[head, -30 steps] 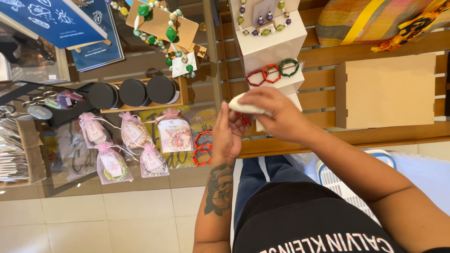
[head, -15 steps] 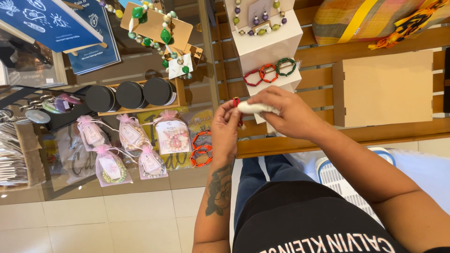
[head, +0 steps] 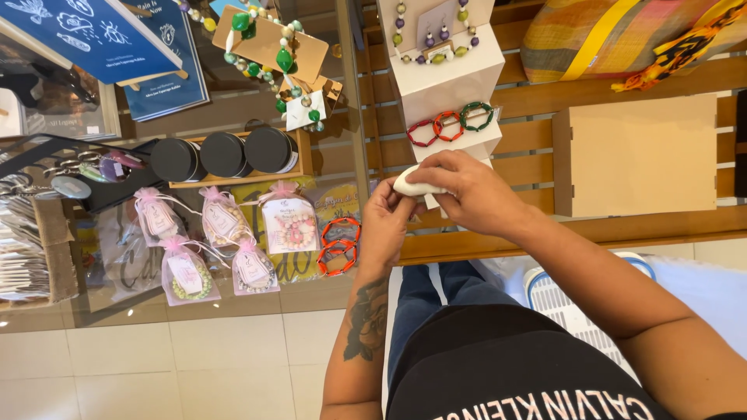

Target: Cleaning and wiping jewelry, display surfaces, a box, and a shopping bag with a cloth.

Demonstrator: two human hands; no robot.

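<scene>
Right now both hands grip a white oval (head: pixel 416 184): right hand (head: pixel 467 190) over its right end, left hand (head: pixel 387 225) pinching below. Long axis runs left-right w/ slight tilt.

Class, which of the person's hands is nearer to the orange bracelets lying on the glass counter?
Left. The left hand is right beside the orange bracelets; the right hand is farther off, above the wooden bench.

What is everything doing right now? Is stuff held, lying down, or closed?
white oval piece: held in both hands
right hand: gripping the piece from above
left hand: fingertips on the piece
three round black tins: lids on, in a wooden tray
orange bracelets: lying flat on glass
pink-ribboned pouches: tied shut
</scene>
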